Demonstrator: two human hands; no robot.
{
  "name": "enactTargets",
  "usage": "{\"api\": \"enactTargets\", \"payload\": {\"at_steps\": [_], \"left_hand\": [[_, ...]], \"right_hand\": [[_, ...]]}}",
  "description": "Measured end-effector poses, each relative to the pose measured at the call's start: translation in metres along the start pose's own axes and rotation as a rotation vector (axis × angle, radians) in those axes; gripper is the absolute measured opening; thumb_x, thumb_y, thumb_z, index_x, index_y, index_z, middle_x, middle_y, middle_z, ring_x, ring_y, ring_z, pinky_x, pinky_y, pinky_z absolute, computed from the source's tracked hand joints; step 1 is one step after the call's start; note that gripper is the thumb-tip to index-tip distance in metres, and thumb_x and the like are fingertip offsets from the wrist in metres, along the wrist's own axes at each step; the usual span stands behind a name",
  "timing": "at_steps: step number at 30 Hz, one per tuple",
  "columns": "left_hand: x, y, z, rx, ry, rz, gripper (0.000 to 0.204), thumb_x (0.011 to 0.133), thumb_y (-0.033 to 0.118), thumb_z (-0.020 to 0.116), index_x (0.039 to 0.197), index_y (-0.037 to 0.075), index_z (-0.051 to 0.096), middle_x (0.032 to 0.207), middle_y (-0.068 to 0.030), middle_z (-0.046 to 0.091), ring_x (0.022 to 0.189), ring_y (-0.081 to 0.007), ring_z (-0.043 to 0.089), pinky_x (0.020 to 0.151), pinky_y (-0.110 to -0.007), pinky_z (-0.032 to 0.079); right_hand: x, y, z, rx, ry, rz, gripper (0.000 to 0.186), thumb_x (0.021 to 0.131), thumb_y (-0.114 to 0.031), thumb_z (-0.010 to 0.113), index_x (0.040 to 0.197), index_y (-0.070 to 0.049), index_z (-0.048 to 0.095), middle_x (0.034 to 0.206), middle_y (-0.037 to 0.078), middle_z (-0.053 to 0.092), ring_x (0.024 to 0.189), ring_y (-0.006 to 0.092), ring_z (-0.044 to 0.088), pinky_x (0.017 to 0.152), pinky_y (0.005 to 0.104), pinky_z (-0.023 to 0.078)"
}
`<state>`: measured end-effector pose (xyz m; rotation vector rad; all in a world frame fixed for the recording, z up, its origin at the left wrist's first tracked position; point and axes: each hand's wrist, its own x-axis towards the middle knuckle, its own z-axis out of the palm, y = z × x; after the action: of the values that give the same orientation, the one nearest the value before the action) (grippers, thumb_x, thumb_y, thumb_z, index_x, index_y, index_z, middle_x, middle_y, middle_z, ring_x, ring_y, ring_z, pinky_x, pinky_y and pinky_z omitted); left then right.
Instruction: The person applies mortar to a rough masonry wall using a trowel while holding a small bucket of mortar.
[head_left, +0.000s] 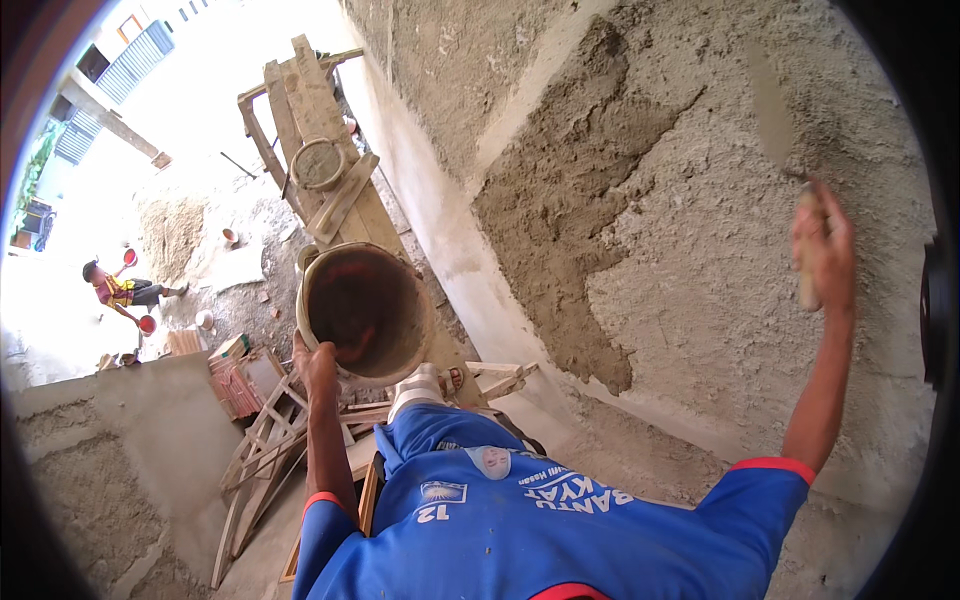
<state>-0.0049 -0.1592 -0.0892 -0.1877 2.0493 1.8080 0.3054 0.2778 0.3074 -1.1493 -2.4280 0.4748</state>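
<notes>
My left hand [316, 366] grips the near-left rim of a bucket [418, 325]. The bucket is tilted so its dark, mostly hollow-looking inside faces me; reddish patches show within. Over at the right, my right hand [830, 245] is closed round the wooden handle of a trowel [775, 115], its blade against or just off the rough wall [720, 270]; I cannot tell which. A darker patch of damp mortar [560, 190] covers the wall to the trowel's left, with a ragged edge.
A plank scaffold [355, 215] runs away from my feet, carrying a round mortar-crusted container [319, 164] and a loose board [343, 198]. Wooden frames [265, 450] lean below on the left. Down there a person [130, 290] stands with red buckets [147, 325] near a sand heap [170, 232].
</notes>
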Motion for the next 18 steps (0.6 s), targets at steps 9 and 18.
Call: {"api": "enactTargets", "payload": {"at_steps": [9,18], "left_hand": [[-0.004,-0.003,0.005,-0.137,-0.087,-0.018,0.057,0.060,-0.003,0.050,0.117,-0.001,0.053,0.092,-0.0094,0.060,0.078,-0.0184,0.058,0.071,-0.030,0.049],[-0.003,0.026,0.004,-0.033,-0.082,-0.010,0.057,0.058,-0.003,0.052,0.115,-0.001,0.055,0.092,-0.0096,0.060,0.081,-0.0203,0.057,0.077,-0.032,0.049]], "right_hand": [[-0.044,0.071,0.260,0.158,-0.549,0.120,0.042,0.084,-0.015,0.064,0.121,0.001,0.053,0.097,0.020,0.063,0.069,0.0192,0.063,0.051,0.0317,0.052],[0.054,0.091,0.326,0.184,-0.261,0.301,0.045,0.082,-0.015,0.065,0.122,0.003,0.053,0.086,0.016,0.065,0.059,0.0181,0.062,0.050,0.0327,0.050]]}}
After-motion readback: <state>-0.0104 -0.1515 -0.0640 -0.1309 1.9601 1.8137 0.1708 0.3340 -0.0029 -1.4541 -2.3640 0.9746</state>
